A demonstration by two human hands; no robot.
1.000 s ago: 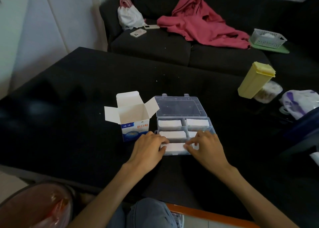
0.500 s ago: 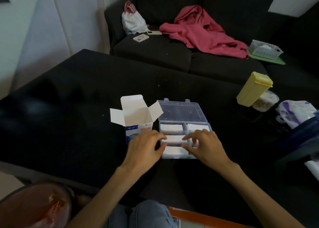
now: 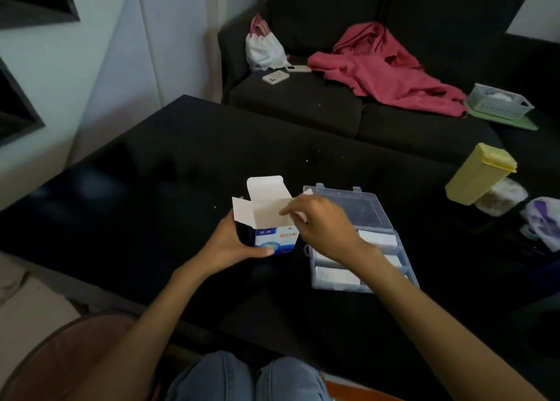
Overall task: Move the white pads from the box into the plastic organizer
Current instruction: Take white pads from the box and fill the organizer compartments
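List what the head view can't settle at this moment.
- Inside of the box: hidden by its own walls and the right hand; pads left unknown.
- Right fingertips: blurred at the box mouth; a pinch can't be told.
- Plastic organizer: middle compartments covered by the right forearm.
- Box print: too small to read.

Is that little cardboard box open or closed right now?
Open. The box has its top flaps standing up and spread, showing the white inside. The left hand grips it while the right hand reaches over its mouth.
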